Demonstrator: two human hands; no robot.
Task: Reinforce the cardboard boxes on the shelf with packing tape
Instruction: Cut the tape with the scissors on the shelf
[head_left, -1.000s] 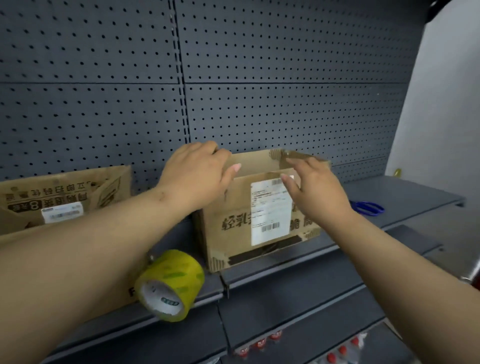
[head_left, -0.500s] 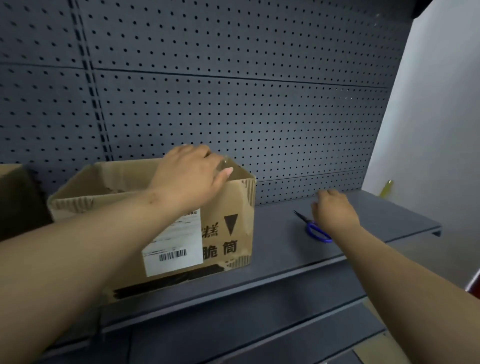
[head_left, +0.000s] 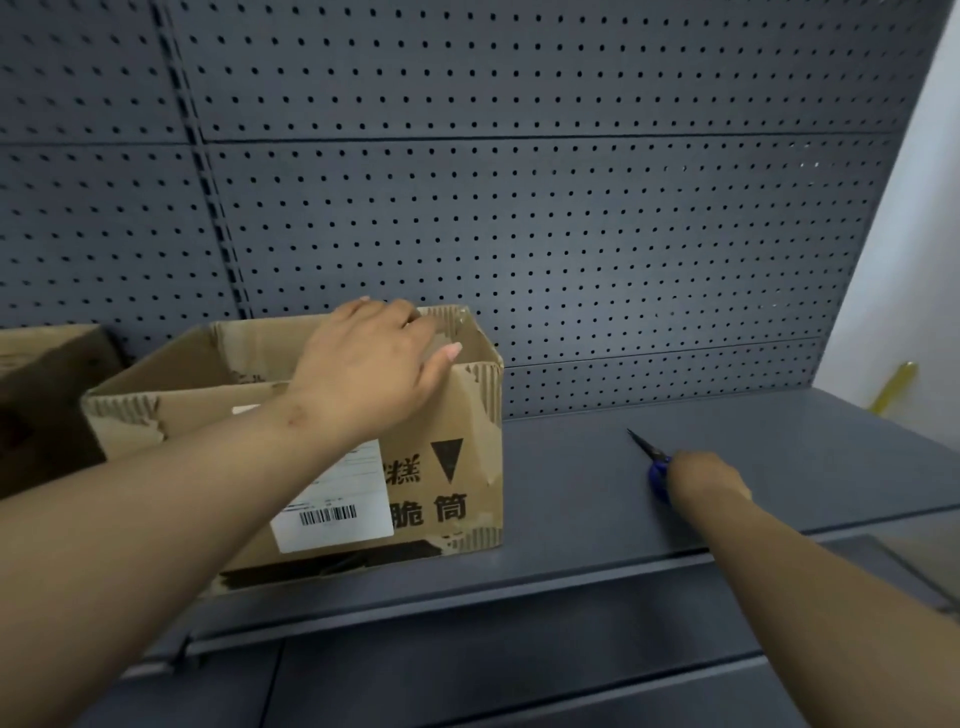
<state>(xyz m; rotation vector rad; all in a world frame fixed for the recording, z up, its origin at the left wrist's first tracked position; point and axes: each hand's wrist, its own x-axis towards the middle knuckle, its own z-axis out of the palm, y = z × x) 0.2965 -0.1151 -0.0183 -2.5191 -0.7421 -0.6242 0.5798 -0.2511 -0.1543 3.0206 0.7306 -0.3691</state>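
Observation:
An open, worn cardboard box (head_left: 447, 499) with a white shipping label stands on the dark grey shelf (head_left: 571, 519), left of centre. My left hand (head_left: 363, 374) lies flat over the box's top front-right corner, thumb stretched along the rim. Clear tape glints on the rim just beyond it. To the right, blue-handled scissors (head_left: 655, 470) lie on the shelf with the blades pointing back-left. My right hand (head_left: 706, 480) covers the handles, fingers curled down around them. No tape roll is in view.
A second cardboard box (head_left: 41, 395) sits at the far left, partly cut off. A perforated grey back panel (head_left: 519, 234) rises behind the shelf. A yellow object (head_left: 896, 384) leans by the white wall at the right. Lower shelves (head_left: 519, 665) jut out below.
The view swung right, so the yellow tape roll left the frame. My right hand left the box, reached right and closed on the scissors. My left hand stayed on the box.

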